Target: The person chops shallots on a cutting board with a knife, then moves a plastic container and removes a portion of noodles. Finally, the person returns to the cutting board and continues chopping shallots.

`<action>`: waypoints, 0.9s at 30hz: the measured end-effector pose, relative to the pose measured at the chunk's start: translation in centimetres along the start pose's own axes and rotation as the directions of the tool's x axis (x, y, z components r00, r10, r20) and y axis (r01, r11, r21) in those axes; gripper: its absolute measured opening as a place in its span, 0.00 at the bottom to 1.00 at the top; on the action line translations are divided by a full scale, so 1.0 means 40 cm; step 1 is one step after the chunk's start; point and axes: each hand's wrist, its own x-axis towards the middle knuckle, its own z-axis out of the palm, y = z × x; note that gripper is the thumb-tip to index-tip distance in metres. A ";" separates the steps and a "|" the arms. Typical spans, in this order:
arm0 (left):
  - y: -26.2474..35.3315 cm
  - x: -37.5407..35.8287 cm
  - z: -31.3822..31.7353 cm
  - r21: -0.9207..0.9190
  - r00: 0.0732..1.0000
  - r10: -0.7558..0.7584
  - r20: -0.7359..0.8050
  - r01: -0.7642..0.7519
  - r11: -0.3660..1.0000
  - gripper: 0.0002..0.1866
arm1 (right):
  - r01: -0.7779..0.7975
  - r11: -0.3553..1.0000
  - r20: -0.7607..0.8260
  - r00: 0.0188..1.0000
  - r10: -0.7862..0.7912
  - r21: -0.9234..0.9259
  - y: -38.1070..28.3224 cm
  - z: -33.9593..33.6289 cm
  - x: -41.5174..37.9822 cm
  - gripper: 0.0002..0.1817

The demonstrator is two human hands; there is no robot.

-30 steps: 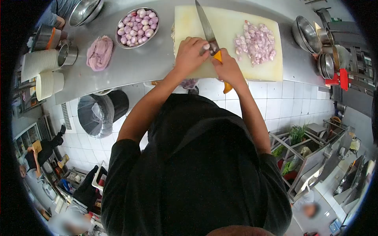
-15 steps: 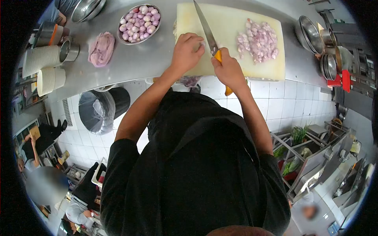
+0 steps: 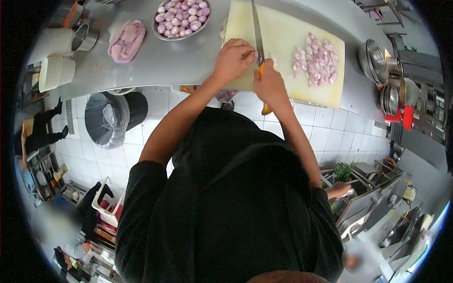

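1. Chopped shallots (image 3: 317,60) lie in a loose pile on the right part of my pale cutting board (image 3: 283,23), which sits on the steel counter (image 3: 160,66).
2. My right hand (image 3: 271,87) is wrapped around the yellow handle of the knife (image 3: 257,35). The blade points away from me and stands straighter in view than half a second ago, when it leaned more to the left.
3. My left hand (image 3: 232,62) has its fingers bent, the tips just beside the blade; they have come closer to it since the last frame. I cannot tell whether a piece is pinched between them.
4. A few cut pieces (image 3: 274,60) now show just right of the blade, between it and the pile, where I saw bare board before.
5. Whole peeled shallots (image 3: 181,20) fill the metal bowl (image 3: 181,39) left of the board; the view has shifted, so the picture's top edge now cuts off its far rim.
6. The crumpled pink bundle (image 3: 127,41) lies on the counter further left, apart from both my hands.
7. Another person's hand (image 3: 339,190) has appeared by the metal rack behind me on my right.
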 end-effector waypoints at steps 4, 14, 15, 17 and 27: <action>-0.003 0.003 -0.002 0.021 1.000 0.011 0.000 -0.011 1.000 0.08 | -0.126 0.990 0.142 0.983 0.117 0.057 -0.048 -0.072 -0.005 0.16; 0.001 0.001 -0.009 0.001 1.000 0.018 -0.006 -0.018 1.000 0.07 | -0.069 0.998 0.122 0.990 0.068 -0.002 -0.026 -0.063 0.015 0.16; 0.002 0.001 -0.009 0.015 1.000 0.016 -0.002 -0.016 1.000 0.07 | -0.042 0.999 0.091 0.995 0.043 -0.016 -0.021 -0.049 0.020 0.16; 0.002 -0.002 -0.006 0.023 1.000 0.007 0.006 -0.007 1.000 0.07 | 0.007 0.999 0.028 1.000 -0.006 -0.047 0.015 0.011 0.038 0.16; 0.009 0.000 -0.007 -0.018 0.999 0.000 -0.035 0.000 1.000 0.07 | -0.044 0.999 0.061 0.997 0.045 -0.020 -0.007 0.012 0.047 0.16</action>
